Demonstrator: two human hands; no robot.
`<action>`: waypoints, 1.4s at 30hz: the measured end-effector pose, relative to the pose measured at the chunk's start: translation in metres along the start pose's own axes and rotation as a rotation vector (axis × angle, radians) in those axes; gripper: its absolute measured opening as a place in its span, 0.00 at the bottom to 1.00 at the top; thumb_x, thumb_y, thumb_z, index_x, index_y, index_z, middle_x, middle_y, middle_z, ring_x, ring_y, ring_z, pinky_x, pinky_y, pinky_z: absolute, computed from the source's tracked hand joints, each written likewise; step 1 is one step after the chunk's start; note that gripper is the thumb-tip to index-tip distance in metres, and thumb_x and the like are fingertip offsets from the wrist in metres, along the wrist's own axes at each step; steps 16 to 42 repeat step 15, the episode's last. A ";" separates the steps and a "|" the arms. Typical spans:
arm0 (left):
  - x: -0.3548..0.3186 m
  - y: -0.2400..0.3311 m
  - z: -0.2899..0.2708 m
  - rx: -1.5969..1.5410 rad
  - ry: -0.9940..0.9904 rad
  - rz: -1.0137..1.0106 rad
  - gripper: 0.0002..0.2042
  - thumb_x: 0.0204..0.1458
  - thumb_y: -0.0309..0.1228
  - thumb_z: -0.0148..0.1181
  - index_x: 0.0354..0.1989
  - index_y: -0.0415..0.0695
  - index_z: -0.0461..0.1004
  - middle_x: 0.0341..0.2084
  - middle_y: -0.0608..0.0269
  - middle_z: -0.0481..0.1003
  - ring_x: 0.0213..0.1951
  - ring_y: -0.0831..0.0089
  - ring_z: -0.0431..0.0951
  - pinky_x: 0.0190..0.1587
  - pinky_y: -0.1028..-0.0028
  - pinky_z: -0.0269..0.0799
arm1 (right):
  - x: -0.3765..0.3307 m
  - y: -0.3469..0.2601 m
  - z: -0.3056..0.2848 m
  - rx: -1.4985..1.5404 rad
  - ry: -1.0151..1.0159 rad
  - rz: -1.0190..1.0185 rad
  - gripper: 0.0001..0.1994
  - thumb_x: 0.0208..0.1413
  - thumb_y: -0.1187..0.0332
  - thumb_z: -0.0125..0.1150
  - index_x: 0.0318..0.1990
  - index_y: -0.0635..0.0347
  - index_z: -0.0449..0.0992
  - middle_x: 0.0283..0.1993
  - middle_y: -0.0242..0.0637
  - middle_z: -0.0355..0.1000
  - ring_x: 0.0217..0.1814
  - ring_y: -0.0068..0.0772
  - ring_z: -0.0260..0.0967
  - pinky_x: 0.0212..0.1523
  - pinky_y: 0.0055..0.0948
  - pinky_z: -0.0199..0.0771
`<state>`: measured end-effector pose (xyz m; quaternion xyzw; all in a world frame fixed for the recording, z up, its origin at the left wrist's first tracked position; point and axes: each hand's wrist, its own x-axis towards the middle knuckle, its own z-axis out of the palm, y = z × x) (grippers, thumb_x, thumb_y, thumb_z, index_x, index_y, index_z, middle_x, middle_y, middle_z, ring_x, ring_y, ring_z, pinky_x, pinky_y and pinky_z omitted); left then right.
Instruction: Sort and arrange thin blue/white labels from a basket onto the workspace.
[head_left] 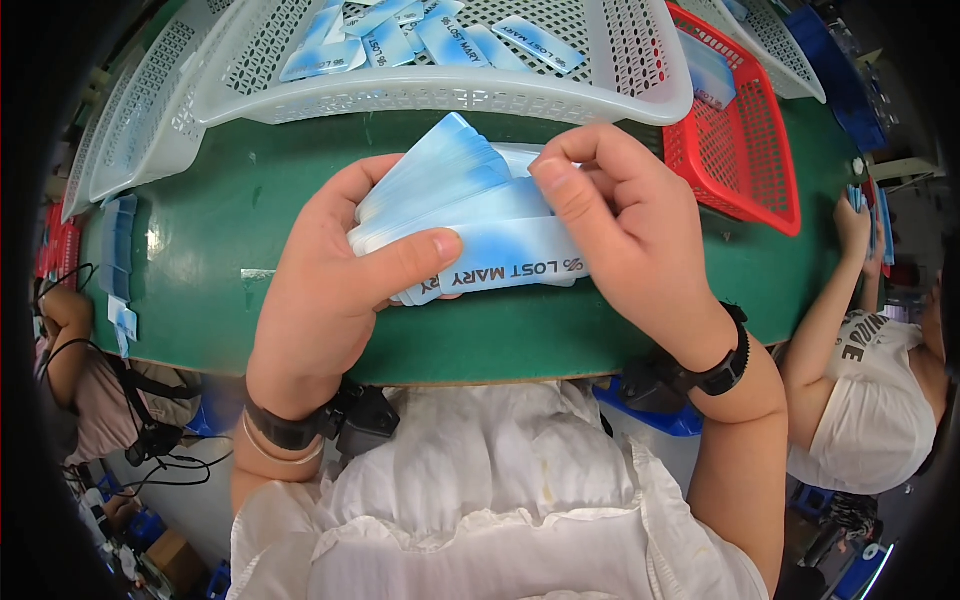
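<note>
A thick, fanned stack of blue-and-white printed flat strips (435, 195) rests in my left hand (335, 250). The thumb presses on the face of the front strip (515, 255), and the other fingers are mostly hidden behind the stack. At the stack's right end is my right hand (630, 220), its fingers curled and the thumb meeting the index finger in a pinch. Pale strip edges run up to those fingertips. Whether a strip is between them is hidden.
Beyond my hands, a white perforated basket (450, 100) holds several similar strips. A red basket (735, 170) containing a blue-and-white stack stands to its right. Clear bluish pieces (117, 250) lie at the left on the green table (200, 300). A co-worker's hands (855, 230) hold blue pieces at far right.
</note>
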<state>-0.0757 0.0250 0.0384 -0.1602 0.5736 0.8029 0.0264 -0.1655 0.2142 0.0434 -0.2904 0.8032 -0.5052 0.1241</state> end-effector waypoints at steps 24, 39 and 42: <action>0.002 -0.001 -0.006 0.004 0.037 -0.010 0.28 0.48 0.26 0.65 0.57 0.34 0.62 0.44 0.53 0.74 0.43 0.68 0.78 0.44 0.73 0.78 | 0.001 0.009 -0.016 0.335 -0.036 0.082 0.10 0.63 0.62 0.53 0.41 0.57 0.77 0.25 0.28 0.72 0.23 0.17 0.66 0.24 0.20 0.65; 0.002 -0.001 -0.006 0.004 0.037 -0.010 0.28 0.48 0.26 0.65 0.57 0.34 0.62 0.44 0.53 0.74 0.43 0.68 0.78 0.44 0.73 0.78 | 0.001 0.009 -0.016 0.335 -0.036 0.082 0.10 0.63 0.62 0.53 0.41 0.57 0.77 0.25 0.28 0.72 0.23 0.17 0.66 0.24 0.20 0.65; 0.002 -0.001 -0.006 0.004 0.037 -0.010 0.28 0.48 0.26 0.65 0.57 0.34 0.62 0.44 0.53 0.74 0.43 0.68 0.78 0.44 0.73 0.78 | 0.001 0.009 -0.016 0.335 -0.036 0.082 0.10 0.63 0.62 0.53 0.41 0.57 0.77 0.25 0.28 0.72 0.23 0.17 0.66 0.24 0.20 0.65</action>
